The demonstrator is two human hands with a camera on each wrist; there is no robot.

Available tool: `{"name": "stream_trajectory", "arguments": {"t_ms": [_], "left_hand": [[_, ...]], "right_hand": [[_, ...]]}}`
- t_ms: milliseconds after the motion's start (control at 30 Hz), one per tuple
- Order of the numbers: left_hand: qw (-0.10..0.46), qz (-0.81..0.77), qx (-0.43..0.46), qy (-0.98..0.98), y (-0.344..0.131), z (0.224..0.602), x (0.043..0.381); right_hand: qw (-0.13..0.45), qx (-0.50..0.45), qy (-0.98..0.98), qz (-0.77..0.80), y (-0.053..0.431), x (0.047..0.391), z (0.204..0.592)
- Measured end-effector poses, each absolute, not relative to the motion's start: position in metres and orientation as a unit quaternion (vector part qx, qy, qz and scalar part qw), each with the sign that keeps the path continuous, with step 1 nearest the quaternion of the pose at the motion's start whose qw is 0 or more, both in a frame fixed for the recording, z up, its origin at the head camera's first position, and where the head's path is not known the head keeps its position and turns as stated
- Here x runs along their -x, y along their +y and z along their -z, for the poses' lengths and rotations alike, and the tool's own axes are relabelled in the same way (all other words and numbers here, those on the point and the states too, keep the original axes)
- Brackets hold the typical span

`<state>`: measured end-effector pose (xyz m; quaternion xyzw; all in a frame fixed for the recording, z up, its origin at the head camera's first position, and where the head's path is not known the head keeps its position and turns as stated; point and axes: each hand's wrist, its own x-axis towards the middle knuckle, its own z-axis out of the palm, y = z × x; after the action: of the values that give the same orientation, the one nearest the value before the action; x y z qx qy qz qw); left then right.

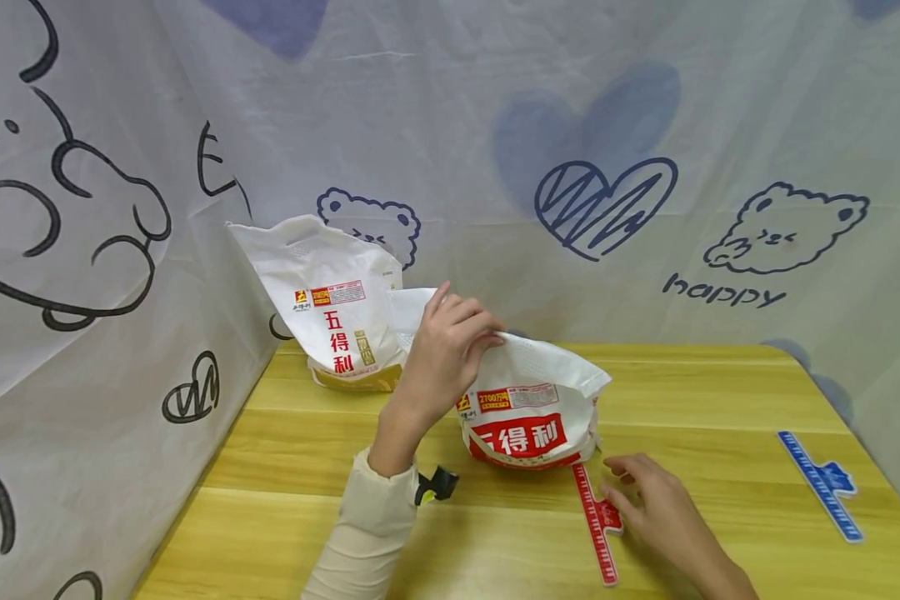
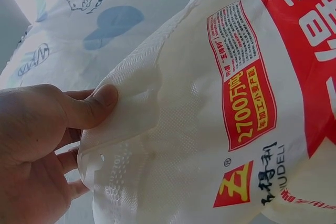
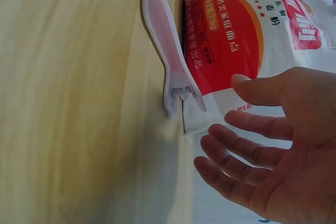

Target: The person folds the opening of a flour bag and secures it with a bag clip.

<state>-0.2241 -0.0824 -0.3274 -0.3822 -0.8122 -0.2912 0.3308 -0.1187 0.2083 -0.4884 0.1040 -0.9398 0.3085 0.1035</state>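
Note:
My left hand (image 1: 450, 354) pinches the folded top edge of a white flour bag (image 1: 540, 367) with a red label. In the left wrist view, the thumb of my left hand (image 2: 42, 145) presses on the front of that edge. A red bag clip (image 1: 594, 533) with ruler-like marks lies on the table before the bag. Beside it is my right hand (image 1: 660, 508), fingers loosely bent. The right wrist view shows the right hand (image 3: 294, 129) holding nothing, apart from the clip (image 3: 170, 40), which looks pale pink from its side.
A second white flour bag (image 1: 345, 308) with a gold base stands at the back left, its top loose. A blue bag clip (image 1: 821, 487) lies at the right of the wooden table (image 1: 690, 392). Patterned cloth (image 1: 465, 150) hangs behind and at the left.

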Motion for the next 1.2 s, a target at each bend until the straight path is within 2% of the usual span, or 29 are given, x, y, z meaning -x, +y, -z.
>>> {"name": "stream_trajectory", "arguments": {"t_ms": [633, 1200], "left_hand": [[0.33, 0.295, 0.382, -0.812, -0.0823, 0.329, 0.2245], [0.335, 0.301, 0.384, -0.806, -0.0816, 0.331, 0.2252]], "right_hand": [[-0.005, -0.079, -0.954, -0.288, 0.2009, 0.118, 0.4923], [-0.018, -0.063, -0.96, -0.273, 0.2006, 0.1198, 0.493]]}}
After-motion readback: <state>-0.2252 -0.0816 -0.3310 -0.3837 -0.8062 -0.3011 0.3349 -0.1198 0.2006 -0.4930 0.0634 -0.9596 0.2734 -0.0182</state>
